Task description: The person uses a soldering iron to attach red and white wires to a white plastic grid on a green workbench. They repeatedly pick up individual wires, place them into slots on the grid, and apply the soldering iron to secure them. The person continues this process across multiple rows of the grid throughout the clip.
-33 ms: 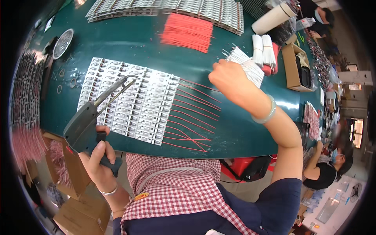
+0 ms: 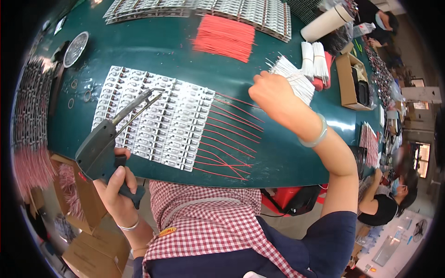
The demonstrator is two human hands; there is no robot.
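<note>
My left hand [image 2: 121, 185] is wrapped round the grip of a dark grey soldering gun [image 2: 97, 146]. Its metal tip is above a panel of small white circuit boards [image 2: 153, 120] lying on the green table. Thin red wires [image 2: 232, 136] stretch rightward from the panel's right edge. My right hand [image 2: 276, 95] has its fingers curled closed at the left edge of a pile of white wires [image 2: 296, 78]; whatever is between the fingertips is hidden.
Red wires [image 2: 225, 37] lie piled behind the panel, with more board panels [image 2: 245, 16] at the back. Bundled white wires [image 2: 320, 62], a cream bottle [image 2: 327, 22] and a cardboard box [image 2: 350, 83] stand right. A round dish [image 2: 76, 49] sits far left. A co-worker [image 2: 387, 199] is at right.
The whole view has shifted very slightly. Both hands keep the same pose.
</note>
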